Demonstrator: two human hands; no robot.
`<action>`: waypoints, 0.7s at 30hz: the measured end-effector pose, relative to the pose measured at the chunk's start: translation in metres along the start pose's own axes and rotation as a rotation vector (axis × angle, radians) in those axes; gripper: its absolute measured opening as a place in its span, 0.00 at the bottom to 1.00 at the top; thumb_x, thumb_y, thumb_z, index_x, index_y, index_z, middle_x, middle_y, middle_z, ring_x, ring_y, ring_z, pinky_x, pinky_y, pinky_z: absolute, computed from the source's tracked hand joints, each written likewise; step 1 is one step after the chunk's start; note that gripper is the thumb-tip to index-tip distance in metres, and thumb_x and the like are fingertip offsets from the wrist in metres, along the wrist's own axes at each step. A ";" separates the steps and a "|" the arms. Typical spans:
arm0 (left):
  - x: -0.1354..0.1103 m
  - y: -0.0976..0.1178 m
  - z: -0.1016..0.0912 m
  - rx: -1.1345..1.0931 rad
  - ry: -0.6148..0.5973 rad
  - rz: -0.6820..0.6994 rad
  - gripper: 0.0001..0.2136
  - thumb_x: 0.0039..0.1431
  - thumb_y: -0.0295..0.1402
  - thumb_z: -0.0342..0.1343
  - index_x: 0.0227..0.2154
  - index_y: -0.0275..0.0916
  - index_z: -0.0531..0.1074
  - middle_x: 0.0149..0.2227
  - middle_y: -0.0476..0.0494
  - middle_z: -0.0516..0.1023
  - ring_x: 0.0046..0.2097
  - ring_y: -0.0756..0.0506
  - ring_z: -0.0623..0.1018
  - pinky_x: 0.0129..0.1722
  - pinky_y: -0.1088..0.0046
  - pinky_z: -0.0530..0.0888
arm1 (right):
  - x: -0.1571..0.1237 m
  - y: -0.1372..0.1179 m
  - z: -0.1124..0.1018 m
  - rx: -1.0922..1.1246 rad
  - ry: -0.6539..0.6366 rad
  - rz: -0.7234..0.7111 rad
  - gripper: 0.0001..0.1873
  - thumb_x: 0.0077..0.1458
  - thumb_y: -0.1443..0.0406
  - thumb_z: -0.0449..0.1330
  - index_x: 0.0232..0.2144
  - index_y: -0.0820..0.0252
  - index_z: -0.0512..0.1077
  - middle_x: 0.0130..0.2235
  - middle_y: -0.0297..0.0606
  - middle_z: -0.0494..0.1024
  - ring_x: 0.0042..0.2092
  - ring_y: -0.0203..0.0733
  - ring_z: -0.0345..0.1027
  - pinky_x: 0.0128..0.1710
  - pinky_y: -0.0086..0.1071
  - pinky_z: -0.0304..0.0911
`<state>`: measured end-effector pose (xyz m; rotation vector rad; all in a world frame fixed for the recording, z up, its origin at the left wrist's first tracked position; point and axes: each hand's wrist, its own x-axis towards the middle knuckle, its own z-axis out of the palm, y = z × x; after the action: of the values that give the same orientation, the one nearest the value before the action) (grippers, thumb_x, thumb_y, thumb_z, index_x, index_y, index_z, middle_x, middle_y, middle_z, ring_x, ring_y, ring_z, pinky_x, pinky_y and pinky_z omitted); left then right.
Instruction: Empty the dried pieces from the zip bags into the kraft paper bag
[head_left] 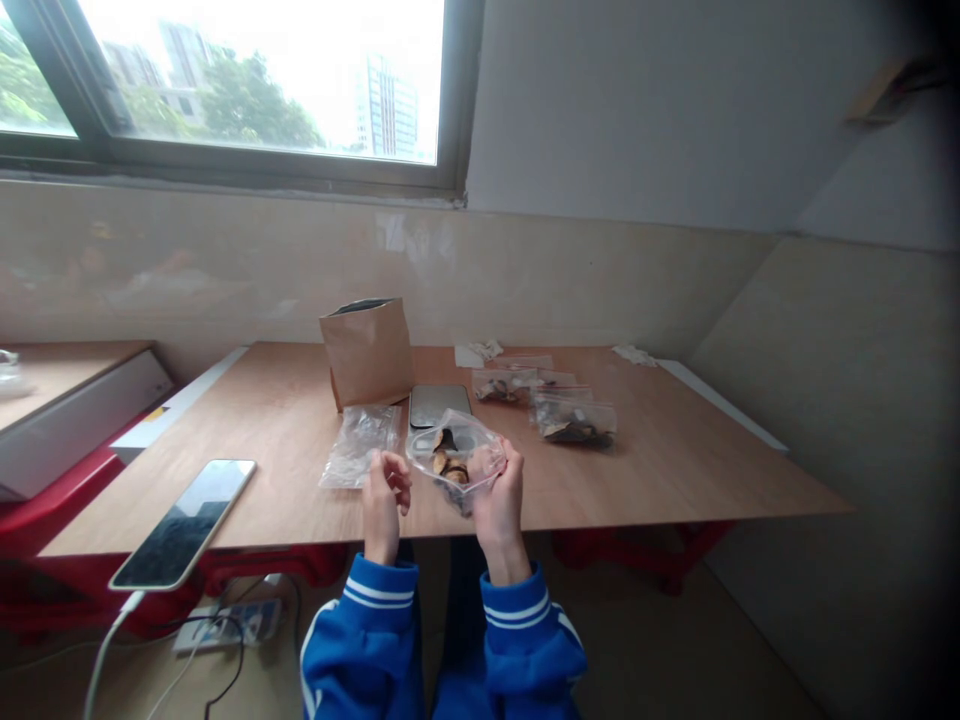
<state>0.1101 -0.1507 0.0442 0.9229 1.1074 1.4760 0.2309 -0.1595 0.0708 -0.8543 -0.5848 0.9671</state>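
Observation:
My right hand (500, 505) grips the right side of a clear zip bag (480, 465), whose mouth gapes. Dark and tan dried slices (452, 468) lie inside it. Left of the bag is my left hand (385, 500), apart from it, fingers loosely bent and holding nothing that I can see. Beyond that hand, flat empty-looking clear bags (361, 440) rest on the table. A small scale (439, 402) with a grey top sits just behind the held bag, which partly covers it. At the scale's left stands a brown paper pouch (367, 352), open at the top.
Several filled zip bags (576, 424) lie on the right of the wooden table (675, 480). A phone (184, 525) with a white cable overhangs the front left edge. Crumpled white tissue (635, 355) is at the back. Wall and window stand behind.

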 end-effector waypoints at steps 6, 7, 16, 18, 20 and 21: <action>-0.004 -0.023 0.022 -0.252 -0.175 -0.289 0.23 0.54 0.52 0.49 0.42 0.38 0.70 0.38 0.40 0.77 0.36 0.46 0.77 0.28 0.74 0.73 | -0.003 0.002 0.008 0.173 -0.035 0.035 0.20 0.54 0.53 0.48 0.21 0.54 0.42 0.19 0.22 0.42 0.18 0.30 0.41 0.19 0.25 0.51; -0.006 -0.022 0.026 -0.315 -0.233 -0.331 0.24 0.55 0.52 0.48 0.44 0.38 0.70 0.39 0.38 0.78 0.38 0.44 0.77 0.30 0.71 0.74 | -0.003 0.004 0.010 0.173 -0.035 0.038 0.20 0.54 0.53 0.47 0.21 0.54 0.43 0.19 0.22 0.44 0.18 0.30 0.43 0.19 0.25 0.52; -0.007 -0.014 0.023 -0.345 -0.198 -0.431 0.21 0.58 0.49 0.45 0.46 0.41 0.68 0.34 0.43 0.78 0.30 0.47 0.77 0.23 0.73 0.73 | 0.002 0.025 -0.007 -0.363 -0.175 -0.040 0.22 0.56 0.48 0.48 0.26 0.59 0.67 0.21 0.32 0.68 0.24 0.36 0.61 0.24 0.29 0.58; -0.005 -0.018 0.019 -0.267 -0.130 -0.443 0.22 0.58 0.51 0.44 0.45 0.41 0.68 0.32 0.44 0.77 0.26 0.48 0.76 0.20 0.75 0.71 | 0.003 0.020 -0.012 -0.506 -0.177 -0.115 0.22 0.56 0.48 0.50 0.22 0.58 0.64 0.20 0.31 0.67 0.24 0.36 0.61 0.26 0.29 0.58; -0.002 -0.025 0.015 -0.162 -0.040 -0.430 0.23 0.57 0.53 0.43 0.45 0.41 0.68 0.31 0.45 0.77 0.25 0.48 0.76 0.19 0.75 0.70 | 0.004 0.012 -0.014 -0.574 -0.135 -0.201 0.20 0.56 0.49 0.51 0.23 0.57 0.63 0.23 0.31 0.68 0.27 0.36 0.62 0.30 0.29 0.59; 0.000 -0.029 0.013 -0.106 -0.021 -0.372 0.24 0.57 0.53 0.43 0.45 0.40 0.68 0.31 0.44 0.77 0.26 0.47 0.76 0.20 0.74 0.71 | 0.004 0.007 -0.014 -0.578 -0.127 -0.233 0.19 0.57 0.50 0.51 0.24 0.57 0.63 0.24 0.31 0.69 0.28 0.36 0.64 0.32 0.30 0.60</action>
<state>0.1304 -0.1471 0.0200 0.6175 1.1053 1.2026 0.2403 -0.1594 0.0574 -1.2075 -1.0783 0.6445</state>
